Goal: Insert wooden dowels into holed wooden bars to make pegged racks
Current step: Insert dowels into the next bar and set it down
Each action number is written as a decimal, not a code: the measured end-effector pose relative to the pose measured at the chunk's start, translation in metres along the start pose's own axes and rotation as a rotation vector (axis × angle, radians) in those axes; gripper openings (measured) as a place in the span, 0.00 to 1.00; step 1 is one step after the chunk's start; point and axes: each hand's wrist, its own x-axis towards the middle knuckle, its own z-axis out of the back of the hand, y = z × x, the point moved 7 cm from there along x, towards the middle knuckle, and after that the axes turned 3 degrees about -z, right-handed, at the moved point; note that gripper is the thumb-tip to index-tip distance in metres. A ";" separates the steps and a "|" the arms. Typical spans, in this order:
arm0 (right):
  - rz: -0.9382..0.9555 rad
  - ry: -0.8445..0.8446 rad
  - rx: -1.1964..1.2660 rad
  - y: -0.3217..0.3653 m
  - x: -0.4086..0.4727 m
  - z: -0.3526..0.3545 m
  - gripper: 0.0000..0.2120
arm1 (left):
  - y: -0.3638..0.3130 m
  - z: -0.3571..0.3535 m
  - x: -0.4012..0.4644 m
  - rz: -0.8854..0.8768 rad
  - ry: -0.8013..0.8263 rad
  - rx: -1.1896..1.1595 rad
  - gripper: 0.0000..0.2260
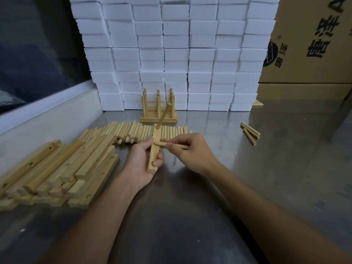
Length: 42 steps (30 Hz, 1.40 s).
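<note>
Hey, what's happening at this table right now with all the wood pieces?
A person is assembling pegged racks. The left hand grips a holed wooden bar that already has one dowel standing in its far end. The right hand pinches a second dowel and brings its tip to the bar's middle. Loose dowels and a stack of bars lie on the metal table, with finished racks behind.
</note>
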 end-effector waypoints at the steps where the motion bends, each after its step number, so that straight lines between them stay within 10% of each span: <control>1: 0.004 0.015 -0.004 0.000 0.000 0.000 0.07 | 0.000 0.000 0.000 -0.008 0.005 0.007 0.10; 21: 0.313 -0.035 -0.953 0.055 -0.009 0.003 0.09 | 0.004 0.001 0.008 -0.111 -0.022 0.203 0.12; 27: 0.604 0.181 -1.352 0.059 -0.017 -0.004 0.05 | 0.005 -0.003 0.007 -0.107 0.010 0.256 0.07; 33: -0.081 0.170 -0.739 0.028 -0.001 0.002 0.15 | 0.004 -0.001 0.007 -0.130 -0.043 0.351 0.18; 39: 0.565 0.325 -1.483 0.063 -0.016 -0.010 0.08 | 0.006 -0.003 0.006 -0.099 -0.005 0.257 0.17; 42: 0.317 0.305 -1.167 0.057 -0.011 -0.007 0.09 | 0.006 0.000 0.007 -0.101 -0.019 0.271 0.19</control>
